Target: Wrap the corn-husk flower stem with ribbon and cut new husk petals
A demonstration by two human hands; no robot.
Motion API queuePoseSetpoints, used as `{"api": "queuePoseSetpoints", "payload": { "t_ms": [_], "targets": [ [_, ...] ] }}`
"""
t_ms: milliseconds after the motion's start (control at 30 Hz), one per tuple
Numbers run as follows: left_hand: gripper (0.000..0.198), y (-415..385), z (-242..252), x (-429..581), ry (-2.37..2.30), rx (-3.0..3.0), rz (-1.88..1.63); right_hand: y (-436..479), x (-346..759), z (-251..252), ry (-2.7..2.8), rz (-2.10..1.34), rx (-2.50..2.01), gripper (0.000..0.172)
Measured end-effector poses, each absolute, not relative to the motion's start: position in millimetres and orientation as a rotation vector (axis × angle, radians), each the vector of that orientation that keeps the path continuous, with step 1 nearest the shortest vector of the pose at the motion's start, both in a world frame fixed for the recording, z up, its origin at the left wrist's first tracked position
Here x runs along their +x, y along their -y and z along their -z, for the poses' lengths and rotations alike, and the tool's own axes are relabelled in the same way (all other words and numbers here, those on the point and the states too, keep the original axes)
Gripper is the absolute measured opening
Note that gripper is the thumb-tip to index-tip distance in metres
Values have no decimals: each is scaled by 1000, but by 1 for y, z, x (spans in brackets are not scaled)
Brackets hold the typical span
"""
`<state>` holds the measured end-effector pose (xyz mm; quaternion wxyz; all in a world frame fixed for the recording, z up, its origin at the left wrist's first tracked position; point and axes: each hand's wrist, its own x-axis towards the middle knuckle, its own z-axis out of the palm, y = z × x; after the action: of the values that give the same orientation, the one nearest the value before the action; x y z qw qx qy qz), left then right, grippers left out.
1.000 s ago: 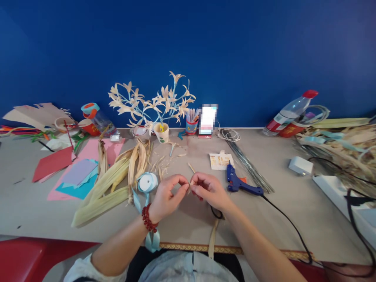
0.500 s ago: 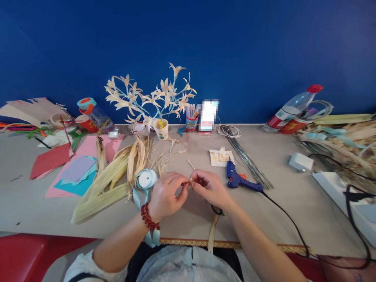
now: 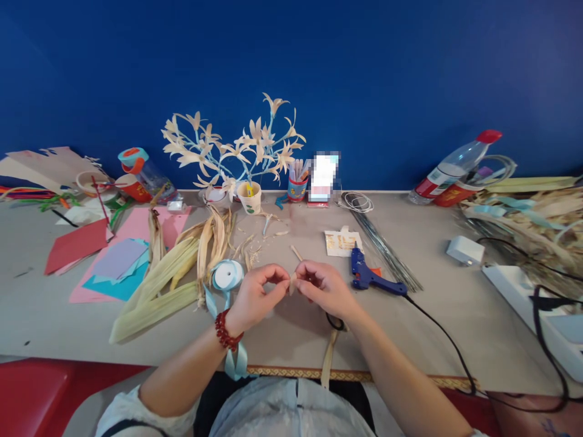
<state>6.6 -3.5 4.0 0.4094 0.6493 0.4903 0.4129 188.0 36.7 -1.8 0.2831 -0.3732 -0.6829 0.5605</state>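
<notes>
Between the fingertips of both hands is a small pale piece of corn husk (image 3: 292, 285), partly covered by the fingers. My left hand (image 3: 259, 297), with a red bead bracelet on its wrist, pinches its left side. From the right, my right hand (image 3: 325, 288) pinches the same piece. A ribbon roll (image 3: 228, 275) in light blue lies just left of my left hand, its tail running off the table's front edge. Under my right wrist the dark handle of what look like scissors (image 3: 336, 321) shows, beside a husk strip (image 3: 327, 364). A thin pale stick (image 3: 296, 252) lies beyond the fingers.
Right of my hands lie a blue glue gun (image 3: 376, 279) with its black cord, a bundle of wires (image 3: 387, 249) and a power strip (image 3: 528, 309). Corn husks (image 3: 159, 303) and coloured paper (image 3: 122, 261) cover the left. Husk flowers (image 3: 255, 139) stand in a cup (image 3: 249, 199) behind.
The left fingertips have shifted slightly, and more of the husk piece now shows between the two hands. Both hands stay in nearly the same place.
</notes>
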Motion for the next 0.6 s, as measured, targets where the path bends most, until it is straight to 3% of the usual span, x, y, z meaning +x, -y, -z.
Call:
{"api": "queuePoseSetpoints", "payload": {
  "t_ms": [600],
  "targets": [
    [10, 3, 2, 6, -1132, 1412, -1042, -37, 186, 7, 1697, -1644, -986, 14]
  ]
}}
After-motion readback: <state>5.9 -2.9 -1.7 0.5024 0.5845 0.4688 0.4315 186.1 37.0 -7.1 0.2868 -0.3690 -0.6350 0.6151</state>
